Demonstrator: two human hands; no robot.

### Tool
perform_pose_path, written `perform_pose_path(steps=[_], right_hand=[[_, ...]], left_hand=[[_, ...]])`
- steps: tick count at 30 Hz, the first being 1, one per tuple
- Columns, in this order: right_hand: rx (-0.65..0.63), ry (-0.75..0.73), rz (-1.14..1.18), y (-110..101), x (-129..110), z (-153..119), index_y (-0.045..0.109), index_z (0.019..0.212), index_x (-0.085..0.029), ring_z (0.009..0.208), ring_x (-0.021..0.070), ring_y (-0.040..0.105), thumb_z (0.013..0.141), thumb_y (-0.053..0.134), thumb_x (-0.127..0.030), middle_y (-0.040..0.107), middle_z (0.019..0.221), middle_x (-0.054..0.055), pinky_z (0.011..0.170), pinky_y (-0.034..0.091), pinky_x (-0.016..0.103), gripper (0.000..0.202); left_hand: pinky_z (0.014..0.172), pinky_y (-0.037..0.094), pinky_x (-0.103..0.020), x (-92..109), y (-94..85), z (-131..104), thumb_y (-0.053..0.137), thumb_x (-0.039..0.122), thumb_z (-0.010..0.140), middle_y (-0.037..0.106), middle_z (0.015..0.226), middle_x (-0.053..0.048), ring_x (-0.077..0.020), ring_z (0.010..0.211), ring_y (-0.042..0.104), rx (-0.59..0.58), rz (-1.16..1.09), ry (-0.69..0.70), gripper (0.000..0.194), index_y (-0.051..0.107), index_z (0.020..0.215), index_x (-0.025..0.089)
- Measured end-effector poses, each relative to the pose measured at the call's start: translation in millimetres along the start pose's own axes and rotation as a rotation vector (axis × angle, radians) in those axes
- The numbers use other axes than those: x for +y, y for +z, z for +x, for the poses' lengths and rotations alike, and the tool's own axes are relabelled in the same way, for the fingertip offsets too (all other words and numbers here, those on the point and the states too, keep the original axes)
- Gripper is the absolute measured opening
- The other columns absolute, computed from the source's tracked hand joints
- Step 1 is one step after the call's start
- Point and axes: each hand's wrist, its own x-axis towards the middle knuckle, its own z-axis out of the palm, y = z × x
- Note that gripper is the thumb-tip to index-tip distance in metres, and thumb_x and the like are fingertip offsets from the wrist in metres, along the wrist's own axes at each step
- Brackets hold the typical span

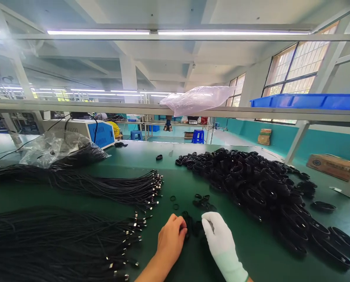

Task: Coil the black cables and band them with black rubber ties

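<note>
My bare left hand (171,235) is low in the middle of the view, thumb and fingers closed on a black looped piece (188,221). My right hand (219,235), in a white glove, is just to its right with thumb and fingertips pinched together. Whatever is between those gloved fingertips, I cannot make out. Dark pieces (196,228) lie in the gap between the two hands, partly hidden. Beyond them is a small cluster of black loops (203,202). Two thin black rings (174,202) lie on the green tabletop (175,182) past my left hand.
Bundles of black cables (104,188) with metal plugs cover the left side. A large heap of black looped pieces (245,176) spreads over the right. Behind the cables are a clear plastic bag (54,147) and a blue-and-white machine (100,131). A shelf (128,106) crosses above the table.
</note>
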Motion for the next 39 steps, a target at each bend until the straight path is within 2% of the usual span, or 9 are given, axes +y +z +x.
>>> perform_pose_path(steps=[5, 9, 14, 17, 20, 23, 31, 36, 39], right_hand=[[-0.151, 0.101, 0.300, -1, -15, -11, 0.057, 0.082, -0.019, 0.049, 0.0122, 0.045, 0.087, 0.036, -0.042, 0.056, 0.068, 0.000, 0.051, 0.040, 0.025, 0.031], [-0.219, 0.155, 0.463, 5, -25, -18, 0.057, 0.080, -0.018, 0.046, 0.0093, 0.039, 0.083, 0.042, -0.042, 0.054, 0.067, -0.001, 0.048, 0.035, 0.024, 0.028], [-0.460, 0.167, 0.298, 9, -26, -21, 0.054, 0.084, -0.019, 0.045, 0.0080, 0.036, 0.060, 0.051, -0.010, 0.049, 0.055, -0.008, 0.047, 0.032, 0.021, 0.026], [-0.503, 0.203, 0.204, 3, -27, -21, 0.047, 0.068, -0.021, 0.043, 0.0078, 0.033, 0.063, 0.046, -0.008, 0.038, 0.045, -0.009, 0.044, 0.027, 0.020, 0.014], [-0.453, 0.273, 0.344, 3, -28, -20, 0.046, 0.064, -0.021, 0.039, 0.0056, 0.032, 0.072, 0.044, -0.022, 0.047, 0.054, -0.006, 0.039, 0.023, 0.021, 0.008], [-0.479, 0.331, 0.429, 12, -24, -19, 0.044, 0.062, -0.020, 0.030, 0.0033, 0.030, 0.066, 0.047, -0.027, 0.054, 0.054, -0.004, 0.034, 0.016, 0.021, 0.008], [-0.507, 0.410, 0.817, 16, -15, -16, 0.040, 0.049, -0.021, 0.023, 0.0021, 0.019, 0.064, 0.053, -0.047, 0.037, 0.032, -0.009, 0.031, 0.009, 0.020, 0.033], [-0.631, 0.351, 0.915, -3, -22, -17, 0.047, 0.055, -0.017, 0.027, 0.0027, 0.020, 0.072, 0.055, -0.042, 0.038, 0.032, -0.008, 0.035, 0.009, 0.020, 0.031], [-0.714, 0.434, 1.036, -4, -19, -17, 0.048, 0.056, -0.017, 0.027, 0.0024, 0.024, 0.069, 0.056, -0.035, 0.045, 0.038, -0.006, 0.034, 0.009, 0.020, 0.024]], left_hand=[[0.045, 0.039, -0.023, -6, -2.0, 3, 0.051, 0.018, 0.072, 0.049, 0.055, 0.006, -0.0120, 0.047, 0.051, -0.058, -0.335, -0.151, 0.006, 0.053, 0.067, 0.020], [0.037, 0.038, -0.020, -12, 2.6, 6, 0.056, 0.029, 0.067, 0.048, 0.050, 0.008, -0.0090, 0.039, 0.048, -0.070, -0.586, -0.228, 0.011, 0.051, 0.067, 0.019], [0.038, 0.041, -0.019, -14, -1.8, 3, 0.063, 0.031, 0.064, 0.051, 0.048, 0.008, -0.0088, 0.038, 0.053, -0.076, -0.758, -0.249, 0.018, 0.052, 0.066, 0.018], [0.036, 0.040, -0.018, -13, -5.5, 1, 0.064, 0.028, 0.065, 0.051, 0.047, 0.009, -0.0079, 0.037, 0.052, -0.061, -0.780, -0.263, 0.016, 0.052, 0.065, 0.018], [0.035, 0.040, -0.019, -9, -3.2, -3, 0.062, 0.024, 0.065, 0.051, 0.046, 0.009, -0.0086, 0.036, 0.053, -0.075, -0.781, -0.277, 0.013, 0.051, 0.064, 0.018], [0.035, 0.041, -0.021, -3, 2.7, -7, 0.061, 0.023, 0.064, 0.049, 0.045, 0.009, -0.0103, 0.036, 0.053, -0.103, -0.783, -0.274, 0.014, 0.048, 0.064, 0.020], [0.057, 0.039, -0.026, 11, -14.6, -19, 0.060, 0.024, 0.068, 0.056, 0.062, 0.003, -0.0140, 0.060, 0.051, -0.101, -0.548, -0.051, 0.007, 0.056, 0.068, 0.019], [0.058, 0.037, -0.025, 13, -17.1, -18, 0.058, 0.022, 0.060, 0.052, 0.061, 0.004, -0.0134, 0.059, 0.046, -0.291, -0.553, -0.042, 0.009, 0.053, 0.067, 0.019], [0.057, 0.040, -0.025, 5, -22.5, -11, 0.052, 0.028, 0.065, 0.048, 0.056, 0.005, -0.0133, 0.054, 0.048, -0.291, -0.561, -0.069, 0.009, 0.047, 0.066, 0.021]])
